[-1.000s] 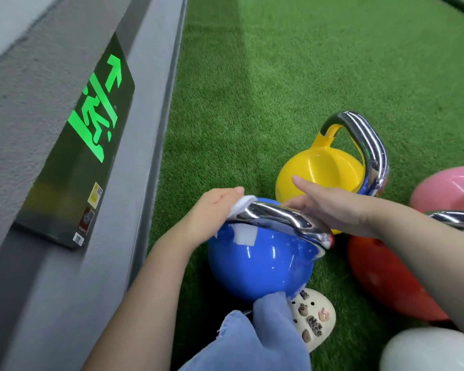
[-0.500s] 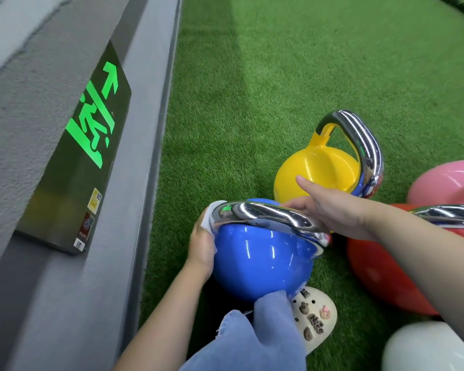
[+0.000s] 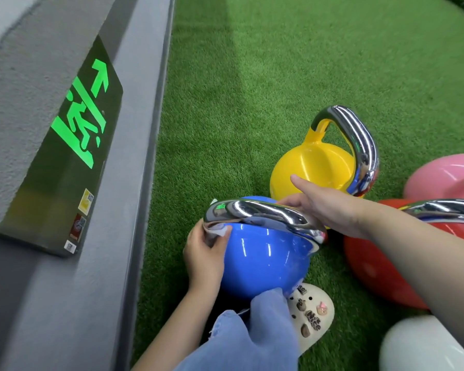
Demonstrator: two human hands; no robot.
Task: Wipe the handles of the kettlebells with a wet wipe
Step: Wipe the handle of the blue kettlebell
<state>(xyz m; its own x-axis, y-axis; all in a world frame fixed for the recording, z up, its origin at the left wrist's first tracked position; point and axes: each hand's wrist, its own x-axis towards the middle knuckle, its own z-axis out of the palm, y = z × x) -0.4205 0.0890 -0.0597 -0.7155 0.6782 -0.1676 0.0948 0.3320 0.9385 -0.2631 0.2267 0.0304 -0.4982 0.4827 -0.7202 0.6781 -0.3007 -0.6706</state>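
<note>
1. At the far left a grey wall carries a lit green exit sign (image 3: 83, 121); we only need to keep our elbow off it.
2. Our left hand (image 3: 202, 254) sits at the left end of the blue kettlebell (image 3: 263, 263), which lies on the green turf (image 3: 252, 89) just ahead of our cream clog (image 3: 312, 315). Its fingers and thumb curl round the wet wipe (image 3: 217, 232), pinching it against the left bend of the chrome handle (image 3: 260, 214). The wrist is bent upward from a forearm that comes in from below.
3. We judge the step in hand to be wiping this handle, with the wipe working the corner where the bar turns down to the ball.
4. The next move, as we read it, calls for dragging the wipe rightward along the bar with steady squeeze, so the whole loop gets covered.
5. Our right hand (image 3: 324, 207) rests at the handle's right end, fingers mostly straight, the index pointing away; it grips nothing that we can see and seems to steady the weight.
6. The yellow kettlebell (image 3: 311, 167), red kettlebell (image 3: 381, 269) and pink kettlebell (image 3: 442, 175) wait to the right.
</note>
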